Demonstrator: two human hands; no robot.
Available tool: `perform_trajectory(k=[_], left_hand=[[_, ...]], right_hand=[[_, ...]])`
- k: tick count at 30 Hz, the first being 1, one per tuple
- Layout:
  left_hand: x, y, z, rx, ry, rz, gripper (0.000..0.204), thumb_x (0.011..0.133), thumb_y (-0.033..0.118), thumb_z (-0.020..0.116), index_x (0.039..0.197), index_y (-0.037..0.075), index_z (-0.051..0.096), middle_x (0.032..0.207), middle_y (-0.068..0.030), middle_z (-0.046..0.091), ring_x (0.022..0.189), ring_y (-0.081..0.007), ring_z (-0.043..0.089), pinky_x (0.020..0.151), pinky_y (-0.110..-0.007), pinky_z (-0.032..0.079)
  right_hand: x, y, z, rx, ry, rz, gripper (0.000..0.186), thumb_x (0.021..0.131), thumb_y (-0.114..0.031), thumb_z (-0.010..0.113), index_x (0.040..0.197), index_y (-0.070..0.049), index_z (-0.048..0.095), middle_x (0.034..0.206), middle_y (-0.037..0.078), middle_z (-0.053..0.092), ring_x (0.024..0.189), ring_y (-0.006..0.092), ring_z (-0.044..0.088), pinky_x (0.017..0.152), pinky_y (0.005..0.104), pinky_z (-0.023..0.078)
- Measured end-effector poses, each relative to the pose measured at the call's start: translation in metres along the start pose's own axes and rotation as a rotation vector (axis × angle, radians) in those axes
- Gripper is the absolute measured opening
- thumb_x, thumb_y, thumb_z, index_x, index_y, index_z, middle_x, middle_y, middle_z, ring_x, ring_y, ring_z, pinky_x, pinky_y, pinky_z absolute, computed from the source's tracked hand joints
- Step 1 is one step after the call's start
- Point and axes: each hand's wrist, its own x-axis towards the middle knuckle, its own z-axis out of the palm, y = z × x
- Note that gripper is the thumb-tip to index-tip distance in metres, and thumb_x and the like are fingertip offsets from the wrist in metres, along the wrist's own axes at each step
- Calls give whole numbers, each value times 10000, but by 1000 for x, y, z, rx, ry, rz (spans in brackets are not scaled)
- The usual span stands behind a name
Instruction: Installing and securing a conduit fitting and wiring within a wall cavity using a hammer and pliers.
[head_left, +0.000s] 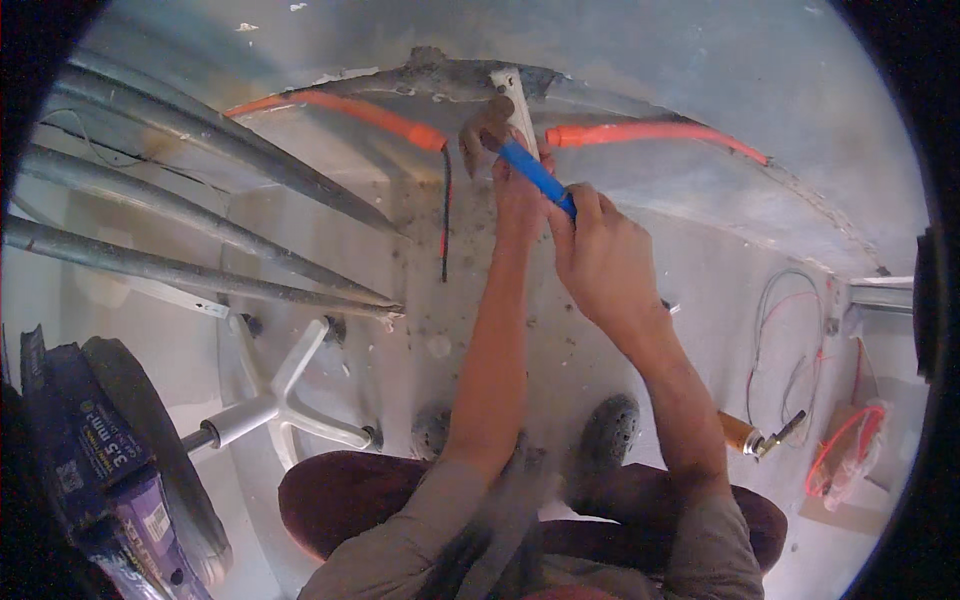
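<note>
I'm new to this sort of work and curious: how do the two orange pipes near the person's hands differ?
The left pipe has black and red wires hanging from its inner end; the right pipe shows none. The left pipe's inner end points rightward, the right pipe's leftward. The left pipe looks more orange, the right pipe pinker. Both are slim and thicken at their inner ends.

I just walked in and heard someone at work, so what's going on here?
A person grips a blue-handled hammer in their right hand. Their left hand holds the lower end of a pale, flat piece up at the rough groove in the wall. The hammer's head overlaps that piece in view; I can't tell whether they touch. Orange conduits run along the wall on both sides, with dark and red wires hanging from the left one.
</note>
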Motion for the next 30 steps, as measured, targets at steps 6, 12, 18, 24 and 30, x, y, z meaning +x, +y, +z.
perform_trajectory(k=[6,12,18,24,30], left_hand=[[4,-2,-2,194,-128,275,265,1024,319,565,942,69,597,822,1,593,731,-91,557,626,-274,461],[11,-6,-2,308,-148,265,279,1028,345,568,910,94,600,777,22,564,680,-64,523,560,-257,419],[6,-7,6,136,-71,247,357,1037,432,541,867,119,578,715,52,509,594,-44,446,489,-232,339],[19,-12,-7,313,-102,266,363,1025,444,562,869,117,580,703,48,485,585,-42,432,495,-231,333],[-2,8,16,199,7,190,376,1019,458,565,867,114,564,683,50,477,585,-35,427,496,-230,316]], right_hand=[[17,-6,-18,-26,19,-45,268,1015,-271,549,970,-7,532,775,201,638,660,421,646,548,496,512],[36,21,-5,-95,21,-25,263,1013,-276,551,976,-17,522,785,188,644,650,411,649,539,494,511],[15,-11,-22,-34,39,-194,275,1007,-286,554,993,-14,518,803,209,661,651,418,649,544,498,513],[41,20,-20,-215,-90,-61,283,975,-287,600,1013,-18,523,826,202,658,678,416,652,567,493,518],[31,24,-21,-58,33,-276,261,973,-255,604,994,-7,523,766,216,648,666,429,641,557,506,493]])
